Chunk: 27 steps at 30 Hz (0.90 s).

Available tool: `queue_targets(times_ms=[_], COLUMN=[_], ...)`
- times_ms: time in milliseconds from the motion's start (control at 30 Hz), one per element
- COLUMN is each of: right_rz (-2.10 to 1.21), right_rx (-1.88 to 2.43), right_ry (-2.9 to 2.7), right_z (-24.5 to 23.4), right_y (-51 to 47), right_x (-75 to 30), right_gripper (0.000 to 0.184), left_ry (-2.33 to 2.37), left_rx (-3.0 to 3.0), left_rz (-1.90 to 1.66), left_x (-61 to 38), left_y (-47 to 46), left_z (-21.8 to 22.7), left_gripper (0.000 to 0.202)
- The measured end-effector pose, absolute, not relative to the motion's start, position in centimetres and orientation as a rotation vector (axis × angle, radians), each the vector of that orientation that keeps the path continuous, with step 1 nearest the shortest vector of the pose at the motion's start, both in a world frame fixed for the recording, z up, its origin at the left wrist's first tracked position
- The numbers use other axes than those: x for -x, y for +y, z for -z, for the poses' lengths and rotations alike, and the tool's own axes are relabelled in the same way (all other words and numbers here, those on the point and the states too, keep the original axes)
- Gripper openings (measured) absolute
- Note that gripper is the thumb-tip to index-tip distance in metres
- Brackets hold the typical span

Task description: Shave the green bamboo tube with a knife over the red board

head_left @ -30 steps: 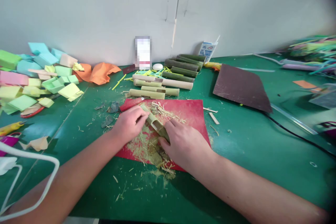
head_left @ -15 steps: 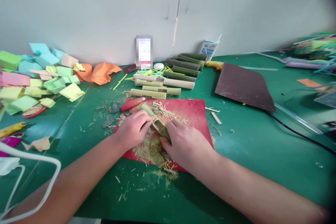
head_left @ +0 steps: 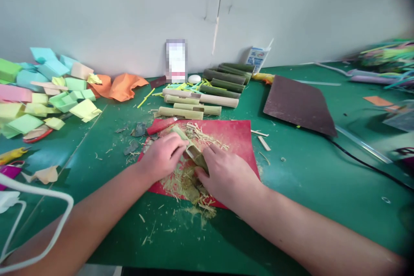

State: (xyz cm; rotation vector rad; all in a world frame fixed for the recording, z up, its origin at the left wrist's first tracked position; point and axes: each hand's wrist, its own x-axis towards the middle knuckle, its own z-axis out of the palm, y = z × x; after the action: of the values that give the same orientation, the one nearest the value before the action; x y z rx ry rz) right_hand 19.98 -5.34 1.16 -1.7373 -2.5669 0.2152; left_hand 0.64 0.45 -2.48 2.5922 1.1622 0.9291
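Note:
A pale green bamboo tube (head_left: 194, 154) with a rectangular slot cut in its side lies slantwise between my hands, over a red sheet (head_left: 237, 138). My left hand (head_left: 164, 154) is closed at the tube's far left part, with finger and thumb tips by the slot. Whether it also pinches something small is hidden. My right hand (head_left: 224, 170) wraps round the near right end of the tube. Bamboo shavings (head_left: 181, 181) and dust cover much of the sheet. A red-handled tool (head_left: 161, 125) lies at the sheet's far left edge.
Behind the sheet lie several cut bamboo tubes (head_left: 181, 113), pale and dark green. Folded paper pieces (head_left: 51, 71) and orange paper (head_left: 127, 86) are at left. A phone (head_left: 176, 60) and a drink carton (head_left: 258, 57) stand by the wall. A dark sheet (head_left: 299, 105) lies at right.
The whole view has shifted slightly, so everything sits a little higher and further left. Both hands keep their hold on the bamboo tube, with hardly any movement relative to it.

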Motion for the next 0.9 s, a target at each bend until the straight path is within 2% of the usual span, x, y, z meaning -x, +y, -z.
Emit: queue_targets(times_ms=[167, 300, 433, 567, 700, 900], right_rz=[-0.209, -0.223, -0.19, -0.22, -0.182, -0.185], right_rx=[1.749, 1.74, 1.757, 1.775, 1.767, 1.752], right_ry=[-2.568, -2.586, -2.599, -2.63, -2.625, -2.616], right_z=[-1.26, -1.43, -1.57, -1.6, -1.51, -1.35], right_y=[-5.43, -5.52, -5.55, -5.53, -5.55, -5.51], right_x=[-19.85, -19.76, -19.72, -19.67, -19.67, -19.73], right_gripper=[0.019, 0.017, 0.017, 0.016, 0.015, 0.013], left_ry=[1.298, 1.153, 1.26, 1.151, 1.314, 1.261], left_rx=[-2.605, -2.633, -2.613, -2.603, -2.577, -2.59], left_rz=[-1.028, -0.855, -0.981, -0.834, -0.943, -0.841], left_x=[-0.71, -1.1, -1.15, -1.21, -0.99, -0.64], left_y=[0.59, 0.26, 0.25, 0.11, 0.37, 0.58], left_z=[2.22, 2.05, 2.09, 1.88, 1.63, 1.75], left_gripper=[0.016, 0.016, 0.015, 0.015, 0.016, 0.014])
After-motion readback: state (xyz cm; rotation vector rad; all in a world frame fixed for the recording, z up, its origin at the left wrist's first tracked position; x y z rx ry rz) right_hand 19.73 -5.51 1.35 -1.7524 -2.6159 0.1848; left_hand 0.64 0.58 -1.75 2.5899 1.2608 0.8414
